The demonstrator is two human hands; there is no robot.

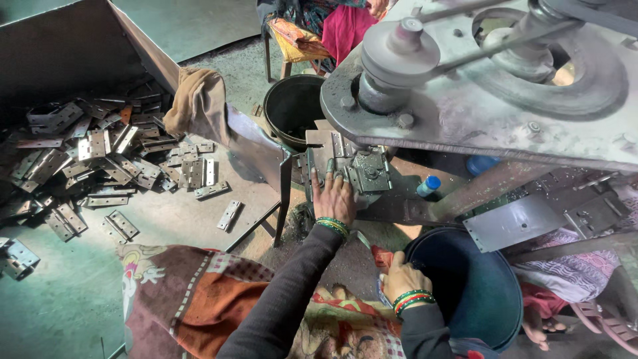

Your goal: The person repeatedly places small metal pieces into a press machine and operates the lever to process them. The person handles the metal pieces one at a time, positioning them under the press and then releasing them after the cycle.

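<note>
1. Workshop floor and metal tray (199, 219) at left, heaped with steel hinges (100, 159), too many to count.
2. Centre: left hand (333, 196), fingers spread flat, pressing one hinge (369, 171) just right of fingertips, under press machine (478, 86).
3. Right hand (402, 276), nearer the body, closed on rim of dark bucket (472, 286); second bucket (292, 106) behind.

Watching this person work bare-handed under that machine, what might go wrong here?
The left hand lies flat on the die beneath the press; fingers might get crushed there. The bare belt and pulley spin close above and might snag a sleeve. Loose hinges have edges that may cut bare skin.
</note>
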